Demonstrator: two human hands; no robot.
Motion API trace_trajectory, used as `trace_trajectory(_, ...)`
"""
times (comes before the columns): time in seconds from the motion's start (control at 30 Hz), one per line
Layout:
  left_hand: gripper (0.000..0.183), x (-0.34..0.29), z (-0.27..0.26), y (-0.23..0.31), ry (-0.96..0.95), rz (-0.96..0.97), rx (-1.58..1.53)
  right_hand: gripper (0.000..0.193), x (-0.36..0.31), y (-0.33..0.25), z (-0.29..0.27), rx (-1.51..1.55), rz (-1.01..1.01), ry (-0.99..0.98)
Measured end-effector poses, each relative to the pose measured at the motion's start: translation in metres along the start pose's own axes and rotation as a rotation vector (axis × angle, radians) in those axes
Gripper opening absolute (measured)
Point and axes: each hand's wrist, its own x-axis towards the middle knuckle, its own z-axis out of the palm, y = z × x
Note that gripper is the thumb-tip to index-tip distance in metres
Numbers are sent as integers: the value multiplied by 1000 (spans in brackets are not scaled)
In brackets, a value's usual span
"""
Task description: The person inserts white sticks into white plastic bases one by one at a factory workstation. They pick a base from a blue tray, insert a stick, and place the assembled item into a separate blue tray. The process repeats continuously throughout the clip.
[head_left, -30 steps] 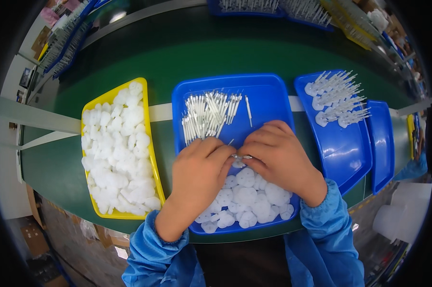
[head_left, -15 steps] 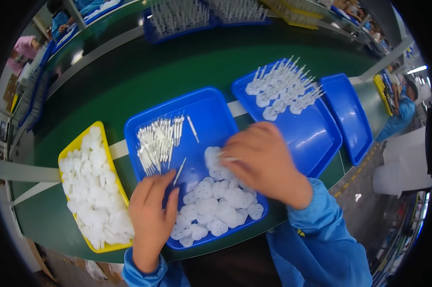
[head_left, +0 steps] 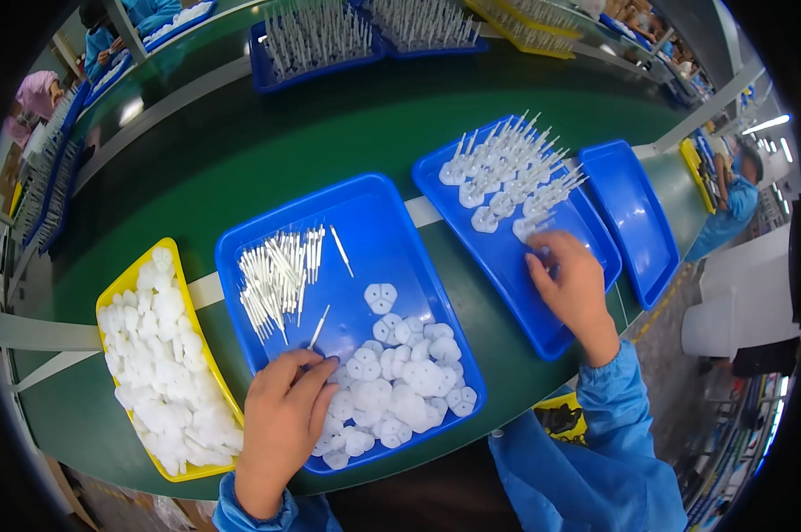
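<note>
Over the tabletop [head_left: 312,142], left hand [head_left: 281,412] beside a white stick [head_left: 320,326] in the left blue tray [head_left: 374,222], right hand [head_left: 576,288] just beside a stemmed white disc [head_left: 526,229] in the next blue tray [head_left: 507,262], hold of either grip impossible to tell

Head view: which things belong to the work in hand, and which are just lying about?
Likely in the work:
Left hand, near white rods
White discs in the middle blue tray
Right hand, at rod-and-disc pieces in the next blue tray
Yellow tray of similar white pieces, perhaps stock

Seemingly just lying about:
Outermost blue tray
Far blue trays
White container
</note>
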Motion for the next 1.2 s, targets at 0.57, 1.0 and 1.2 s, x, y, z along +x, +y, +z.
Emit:
trace_trajectory(0.57,25,2,1,-17,-28,-57,-274,9,35,-193,93,105,-1119,-249)
trace_trajectory(1.0,30,5,0,-17,459,62,-566,22,17,-177,64,928,-411,-308)
trace_trajectory(1.2,47,24,16,-9,442,73,-1162,23,18,-169,58,820,-547,-153)
